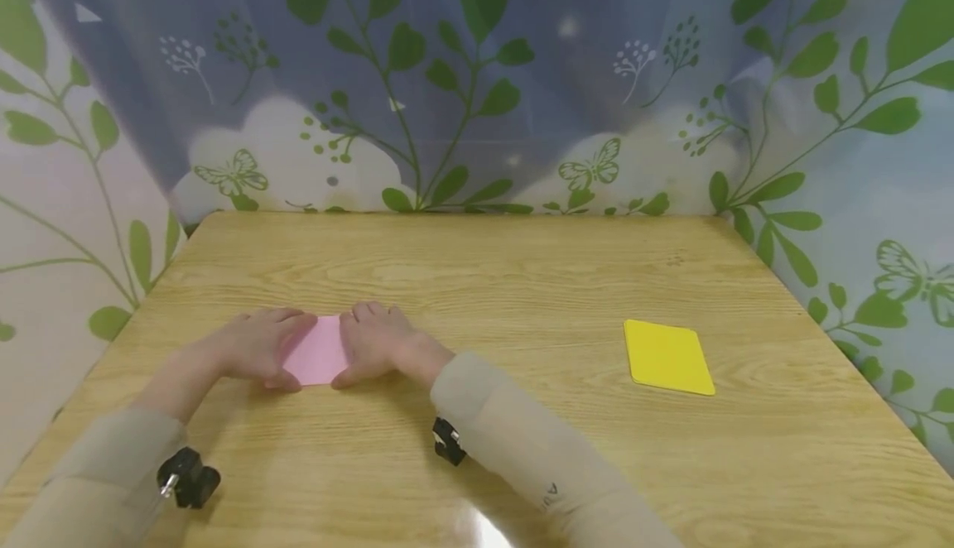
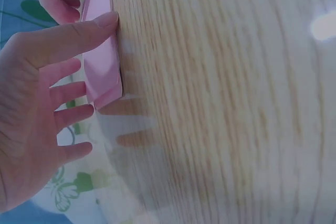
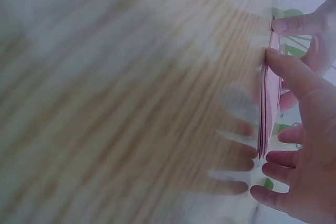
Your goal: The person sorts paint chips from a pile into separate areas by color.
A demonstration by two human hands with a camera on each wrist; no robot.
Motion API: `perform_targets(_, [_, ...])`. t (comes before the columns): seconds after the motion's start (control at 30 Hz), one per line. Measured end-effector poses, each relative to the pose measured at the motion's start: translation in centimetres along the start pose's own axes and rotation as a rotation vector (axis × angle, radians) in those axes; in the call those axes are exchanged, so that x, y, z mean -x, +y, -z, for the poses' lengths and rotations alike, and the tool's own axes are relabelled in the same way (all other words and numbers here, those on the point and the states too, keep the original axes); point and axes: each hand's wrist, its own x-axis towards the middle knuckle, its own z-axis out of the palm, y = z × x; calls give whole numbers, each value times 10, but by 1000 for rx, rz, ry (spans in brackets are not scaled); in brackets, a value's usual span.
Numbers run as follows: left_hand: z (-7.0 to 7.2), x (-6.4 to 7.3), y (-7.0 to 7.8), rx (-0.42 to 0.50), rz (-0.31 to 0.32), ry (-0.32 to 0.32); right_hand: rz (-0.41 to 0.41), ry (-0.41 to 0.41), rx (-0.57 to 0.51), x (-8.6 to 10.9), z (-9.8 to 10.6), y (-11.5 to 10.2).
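A stack of pink square sheets [image 1: 319,351] lies on the left part of the table, between the two hands. The left hand [image 1: 261,348] holds its left side, thumb at the near edge and fingers towards the far edge. From the right, the right hand [image 1: 376,341] holds it the same way. In the left wrist view, the pink stack [image 2: 102,66] shows a corner out of line with the layers below. Several thin layers show along the edge of the stack [image 3: 266,108] in the right wrist view. The hands cover both sides of it.
A yellow square stack [image 1: 668,358] with rounded corners lies on the right of the wooden table [image 1: 522,283]. A leaf-patterned curtain [image 1: 477,76] hangs behind the table and along both sides. Black mounts [image 1: 188,478] are fixed at the sleeves.
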Motion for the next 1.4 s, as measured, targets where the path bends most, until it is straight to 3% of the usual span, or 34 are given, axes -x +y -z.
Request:
perform_targets(0.23, [0, 0, 2, -12, -14, -26, -18, -16, -9, -2, -2, -1])
perform_targets(0.43, [-4, 2, -2, 9, -4, 3, -1, -16, -18, 5, 2, 2])
perform_targets(0.63, [-8, 9, -14, -7, 3, 18, 62, -31, -37, 13, 6, 20])
perform_targets(0.83, [-8, 16, -19, -16, 41, 33, 28, -31, -29, 13, 5, 34])
perform_targets(1.07, [-6, 17, -18, -25, 51, 44, 21, -2, 24, 10, 0, 28])
perform_targets(1.4, [-7, 17, -11, -53, 1, 83, 60, 23, 19, 9, -3, 17])
